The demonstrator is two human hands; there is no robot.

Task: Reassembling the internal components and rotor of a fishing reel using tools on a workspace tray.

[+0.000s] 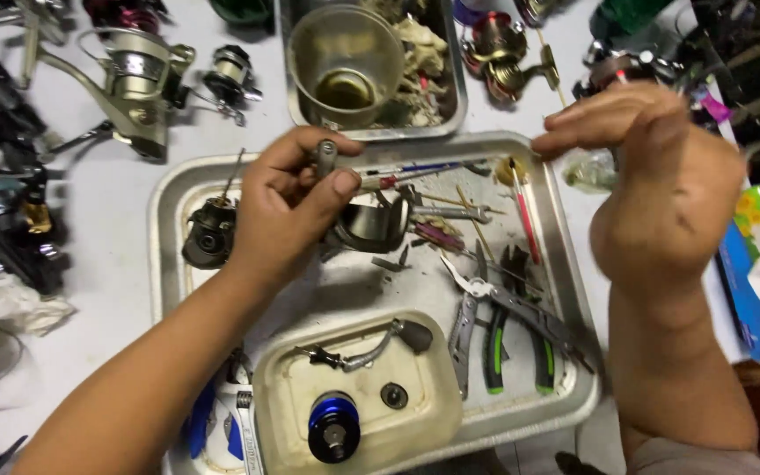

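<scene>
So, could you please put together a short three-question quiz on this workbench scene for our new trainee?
1. True or false: the left hand pinches a small grey metal part above the large metal tray.
2. Which lies in the small cream tray? A) green-handled pliers B) blue-and-black spool C) plastic cup
3. Fill in: the green-handled pliers lie inside the large tray, to the ___ of the small cream tray.

Key: 1 true. 2 B, the blue-and-black spool; the plastic cup stands in a further tray. 3 right.
</scene>
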